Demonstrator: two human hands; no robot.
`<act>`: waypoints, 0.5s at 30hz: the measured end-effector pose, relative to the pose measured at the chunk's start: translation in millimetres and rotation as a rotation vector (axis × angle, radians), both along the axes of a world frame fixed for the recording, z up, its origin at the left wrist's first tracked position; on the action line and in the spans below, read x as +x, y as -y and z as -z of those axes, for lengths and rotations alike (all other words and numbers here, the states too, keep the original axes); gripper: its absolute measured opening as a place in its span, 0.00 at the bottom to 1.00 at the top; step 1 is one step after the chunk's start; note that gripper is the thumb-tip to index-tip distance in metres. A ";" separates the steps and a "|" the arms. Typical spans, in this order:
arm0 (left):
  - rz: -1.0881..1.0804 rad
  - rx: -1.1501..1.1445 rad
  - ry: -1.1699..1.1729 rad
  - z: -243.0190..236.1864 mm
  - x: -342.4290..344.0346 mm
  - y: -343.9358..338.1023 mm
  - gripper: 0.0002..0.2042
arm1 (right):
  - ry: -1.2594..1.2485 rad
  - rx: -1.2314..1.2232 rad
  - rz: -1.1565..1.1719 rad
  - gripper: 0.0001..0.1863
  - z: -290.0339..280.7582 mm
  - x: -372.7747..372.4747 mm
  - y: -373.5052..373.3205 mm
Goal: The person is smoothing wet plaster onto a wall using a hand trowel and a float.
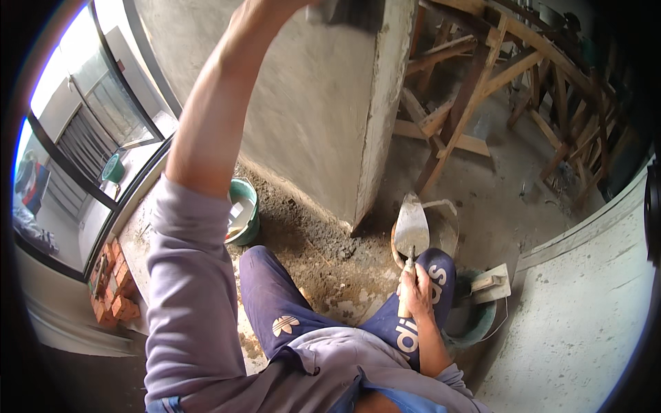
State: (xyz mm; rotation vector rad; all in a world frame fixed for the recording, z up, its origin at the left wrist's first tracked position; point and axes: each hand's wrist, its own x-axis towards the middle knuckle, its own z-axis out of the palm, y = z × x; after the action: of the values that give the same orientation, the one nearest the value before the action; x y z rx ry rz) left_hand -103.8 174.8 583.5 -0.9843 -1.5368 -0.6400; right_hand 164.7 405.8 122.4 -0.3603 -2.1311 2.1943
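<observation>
My left arm reaches up along the raw plastered wall point(310, 117). My left hand point(289, 5) is mostly cut off at the top edge, beside a blurred dark flat object point(344, 14), and its fingers are hidden. My right hand point(414, 289) rests over my right thigh, closed round the handle of a steel trowel point(412, 224), whose blade points forward near the foot of the wall corner. Behind the trowel is a rounded loop, partly hidden. A green bucket point(244, 206) with something pale inside stands at the wall's foot.
Timber trestles point(496, 82) fill the back right. Damp mortar point(303, 220) lies along the wall base. Stacked red bricks point(118, 289) sit below the framed window at left. A dark bucket point(468, 323) with a float point(497, 275) across it stands beside a pale curved surface point(578, 310) at right.
</observation>
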 end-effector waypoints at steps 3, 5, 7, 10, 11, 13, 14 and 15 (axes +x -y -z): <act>0.003 0.009 0.081 80.8 3.7 -19.3 0.25 | -0.034 0.096 0.051 0.15 -10.7 -1.4 -12.4; -0.079 0.019 0.063 143.1 -9.5 -13.1 0.23 | -0.033 0.141 0.018 0.16 -5.6 -3.1 -12.1; -0.019 0.045 0.130 201.2 -4.3 -16.3 0.26 | -0.053 0.194 0.038 0.17 -0.4 -3.0 -10.1; -0.069 -0.001 0.369 320.2 17.5 -18.1 0.28 | -0.036 0.266 -0.016 0.22 -5.8 -3.2 -7.8; -0.072 -0.028 0.462 376.1 26.1 -7.6 0.29 | -0.032 0.270 -0.041 0.23 -6.5 -3.3 -2.9; -0.134 -0.165 0.607 468.0 60.1 13.6 0.28 | -0.047 0.293 -0.001 0.24 -1.9 -1.5 -1.7; -0.135 -0.219 0.638 494.4 75.7 23.8 0.28 | -0.036 0.273 -0.004 0.22 -8.5 -0.8 -1.1; -0.134 -0.210 0.665 498.3 89.8 28.4 0.28 | -0.041 0.223 0.000 0.21 -2.8 -0.1 -7.1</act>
State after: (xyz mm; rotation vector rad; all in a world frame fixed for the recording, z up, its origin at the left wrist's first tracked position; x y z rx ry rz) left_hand -14.1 146.4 85.2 -0.8510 -2.2731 -0.7646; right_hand 164.6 412.8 125.2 -0.2984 -2.3209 1.9189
